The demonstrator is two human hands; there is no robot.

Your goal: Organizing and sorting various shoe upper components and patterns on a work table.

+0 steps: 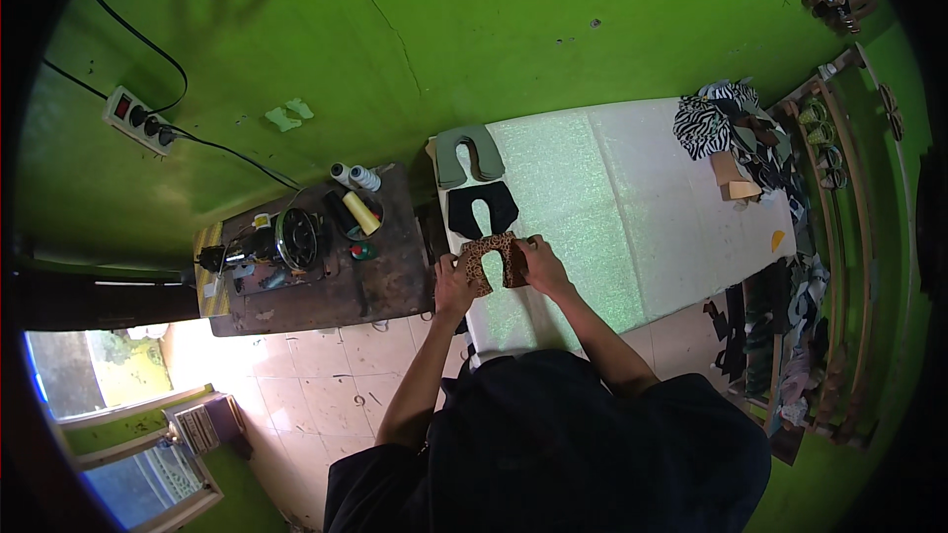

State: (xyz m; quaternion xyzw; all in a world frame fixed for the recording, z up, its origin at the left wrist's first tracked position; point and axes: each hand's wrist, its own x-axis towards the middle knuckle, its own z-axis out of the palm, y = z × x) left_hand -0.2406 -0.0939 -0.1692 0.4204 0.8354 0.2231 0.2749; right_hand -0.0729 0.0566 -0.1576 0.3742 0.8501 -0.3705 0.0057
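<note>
A leopard-print, U-shaped stack of what look like cut shoe-upper pieces [485,260] lies at the left edge of the white-covered table [563,207]. My left hand [454,284] has its fingers closed on the stack's left side. On the opposite side, my right hand [540,265] grips the right arm of the U, where a thick brown edge shows. Just beyond, touching or nearly touching it, is a black U-shaped stack [482,209]. Farther back sits a grey-green U-shaped stack [468,156].
To the left, a dark wooden table holds a sewing machine [281,245] and thread cones [357,178]. Fabric scraps, including zebra-print cloth [703,128], are heaped at the table's far right. A rack [839,237] stands on the right. A power strip [138,121] hangs on the green wall.
</note>
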